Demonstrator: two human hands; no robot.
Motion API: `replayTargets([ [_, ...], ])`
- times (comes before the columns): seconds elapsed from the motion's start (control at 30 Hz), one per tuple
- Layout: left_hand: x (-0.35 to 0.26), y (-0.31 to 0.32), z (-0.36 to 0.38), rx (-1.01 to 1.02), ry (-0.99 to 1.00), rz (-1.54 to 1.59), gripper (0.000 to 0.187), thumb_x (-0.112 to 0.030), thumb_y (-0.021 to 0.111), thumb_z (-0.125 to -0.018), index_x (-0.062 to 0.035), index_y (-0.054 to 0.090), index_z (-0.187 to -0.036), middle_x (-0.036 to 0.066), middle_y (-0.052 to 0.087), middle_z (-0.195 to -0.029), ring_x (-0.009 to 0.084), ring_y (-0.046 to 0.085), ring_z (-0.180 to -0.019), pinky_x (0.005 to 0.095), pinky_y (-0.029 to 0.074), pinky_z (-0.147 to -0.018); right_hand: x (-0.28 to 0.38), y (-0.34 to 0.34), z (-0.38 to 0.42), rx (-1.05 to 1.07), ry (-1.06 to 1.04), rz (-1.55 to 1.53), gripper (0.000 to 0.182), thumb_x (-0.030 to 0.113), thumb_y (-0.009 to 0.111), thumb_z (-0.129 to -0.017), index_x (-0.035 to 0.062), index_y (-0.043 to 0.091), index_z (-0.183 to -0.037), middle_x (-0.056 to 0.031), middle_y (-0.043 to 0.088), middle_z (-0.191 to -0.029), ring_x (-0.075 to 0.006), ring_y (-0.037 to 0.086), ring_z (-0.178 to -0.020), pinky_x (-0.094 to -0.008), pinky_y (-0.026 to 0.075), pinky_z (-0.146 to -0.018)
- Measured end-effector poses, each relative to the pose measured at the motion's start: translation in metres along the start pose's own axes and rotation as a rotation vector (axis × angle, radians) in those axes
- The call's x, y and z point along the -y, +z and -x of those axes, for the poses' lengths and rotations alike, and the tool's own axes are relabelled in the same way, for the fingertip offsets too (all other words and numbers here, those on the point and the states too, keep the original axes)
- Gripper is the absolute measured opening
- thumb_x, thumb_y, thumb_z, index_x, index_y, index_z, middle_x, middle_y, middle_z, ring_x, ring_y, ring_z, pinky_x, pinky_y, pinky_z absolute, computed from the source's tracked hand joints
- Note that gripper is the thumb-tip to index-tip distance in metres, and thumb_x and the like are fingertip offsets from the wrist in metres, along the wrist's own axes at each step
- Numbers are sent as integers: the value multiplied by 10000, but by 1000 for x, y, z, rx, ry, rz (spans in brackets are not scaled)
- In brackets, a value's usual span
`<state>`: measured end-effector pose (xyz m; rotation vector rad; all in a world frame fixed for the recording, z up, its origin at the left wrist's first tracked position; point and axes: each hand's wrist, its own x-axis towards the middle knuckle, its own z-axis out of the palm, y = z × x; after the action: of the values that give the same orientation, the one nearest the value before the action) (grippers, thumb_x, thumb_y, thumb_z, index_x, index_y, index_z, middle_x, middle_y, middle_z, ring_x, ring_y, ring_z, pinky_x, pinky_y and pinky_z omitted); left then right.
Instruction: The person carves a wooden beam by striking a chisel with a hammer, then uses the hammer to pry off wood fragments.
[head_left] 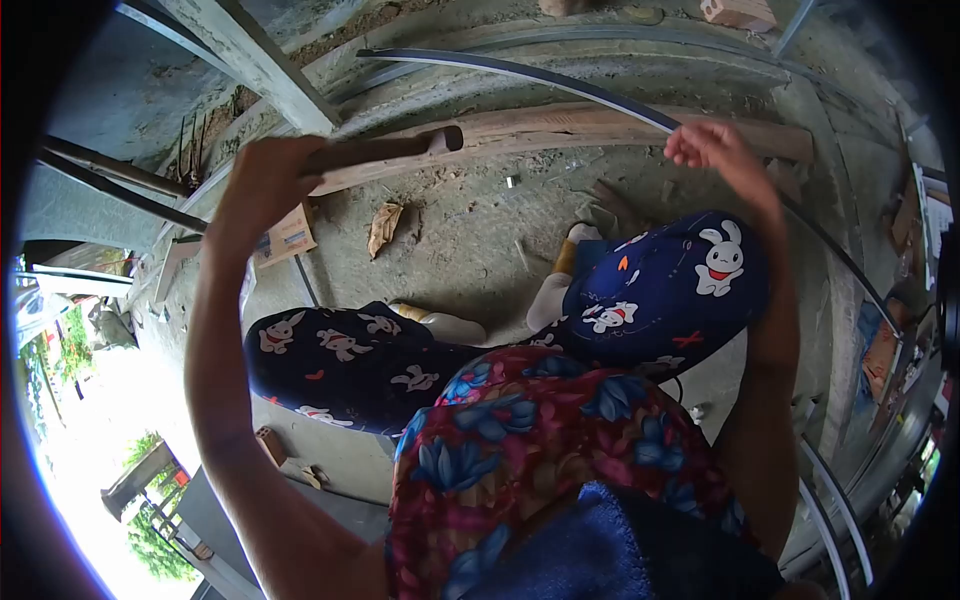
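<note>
My left hand [275, 185] is closed around a dark brown, wooden-looking tool [385, 150]. Its thicker, blunt end points to the right, over a long wooden beam [560, 122] on the floor. On the other side, the fingers of my right hand [715, 152] are curled around a long, thin dark strip [520, 72] with a pale edge. One part of the strip runs up and left above the beam. The other part comes out behind my wrist and slopes down to the right. My palm hides the stretch in between.
I sit low with my knees apart on a dusty concrete floor. A dry leaf [383, 230] and a piece of cardboard [287, 238] lie ahead. A pale post [250, 65] rises at upper left, and a brick [738, 13] sits at the far top right.
</note>
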<state>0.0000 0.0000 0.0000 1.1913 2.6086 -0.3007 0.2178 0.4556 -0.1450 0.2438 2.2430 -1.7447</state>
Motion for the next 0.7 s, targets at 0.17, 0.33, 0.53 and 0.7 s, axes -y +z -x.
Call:
replayTargets([
  [0.17,-32,-12,43,-203,-125,422,407,-145,756,-709,-71,652,-1096,136,696,-900,250,682,-809,348,517,-766,118,33,11,379,-127,82,484,490,472,-942,51,674,-971,-73,679,-932,-148,638,-787,-283,528,-726],
  [0.33,-94,-4,11,-525,-12,676,414,-193,752,-759,-11,633,-1111,162,692,-879,177,681,-776,314,525,-708,127,68,11,411,52,-310,540,514,441,-945,23,613,-1093,-108,649,-1032,-179,622,-958,-338,521,-814],
  [0.53,-201,6,-52,-824,137,895,437,-248,754,-742,-35,629,-1103,179,678,-896,302,676,-818,353,533,-725,171,91,12,-237,-119,-895,294,299,693,-841,90,573,-1009,-52,621,-916,-200,602,-900,-335,479,-853],
  [0.7,-250,26,-68,-792,540,1137,459,-272,677,-820,-4,558,-1173,224,632,-997,352,631,-944,392,508,-800,122,70,21,-631,-380,-963,76,127,627,-867,72,574,-859,-32,583,-813,-160,584,-798,-342,485,-735],
])
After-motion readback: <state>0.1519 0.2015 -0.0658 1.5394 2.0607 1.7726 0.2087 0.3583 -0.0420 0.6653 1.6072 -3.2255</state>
